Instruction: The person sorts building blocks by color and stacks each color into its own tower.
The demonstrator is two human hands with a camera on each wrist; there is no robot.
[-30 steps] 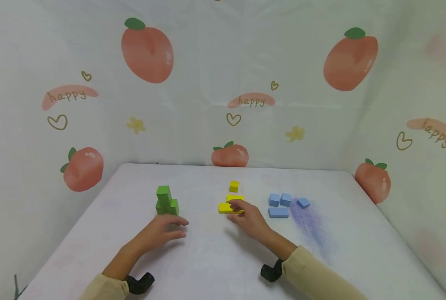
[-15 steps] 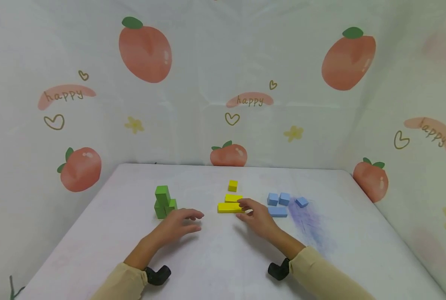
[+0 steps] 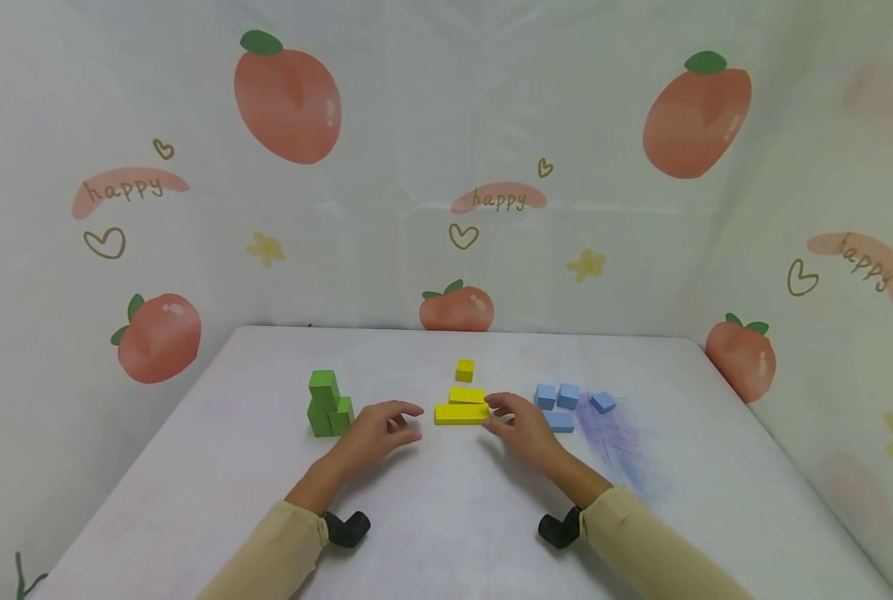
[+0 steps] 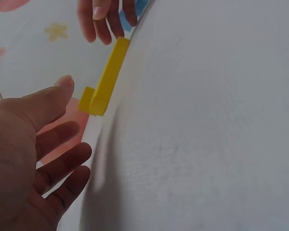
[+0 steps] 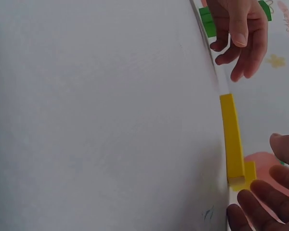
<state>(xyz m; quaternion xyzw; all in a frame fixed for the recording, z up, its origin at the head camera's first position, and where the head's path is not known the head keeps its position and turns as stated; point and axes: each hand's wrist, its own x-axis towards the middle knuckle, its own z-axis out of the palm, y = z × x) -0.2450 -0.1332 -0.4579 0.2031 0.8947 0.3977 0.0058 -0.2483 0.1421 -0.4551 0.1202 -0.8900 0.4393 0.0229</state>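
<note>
A long yellow block point(image 3: 460, 415) lies across the middle of the table, with a shorter yellow block point(image 3: 466, 395) just behind it. My left hand point(image 3: 381, 431) hovers off the long block's left end, fingers spread and nothing in them. At the opposite end is my right hand point(image 3: 523, 427), its fingertips close by the block's right end and its thumb apart from the fingers. In the left wrist view a gap shows between the left fingers point(image 4: 67, 159) and the yellow block point(image 4: 111, 72). The right wrist view shows the right fingers point(image 5: 265, 197) loosely bent beside the block's near end.
Stacked green blocks point(image 3: 330, 408) stand left of the left hand. A small yellow cube point(image 3: 465, 370) sits farther back. Light blue cubes point(image 3: 568, 395) and a blue bar point(image 3: 561, 423), partly behind the right hand, lie to the right. A printed curtain point(image 3: 386, 167) hangs behind the table point(image 3: 446, 525).
My left hand has moved right and forward, away from the green blocks toward the long yellow block. My right hand has shifted right, from over the yellow blocks to the long one's right end.
</note>
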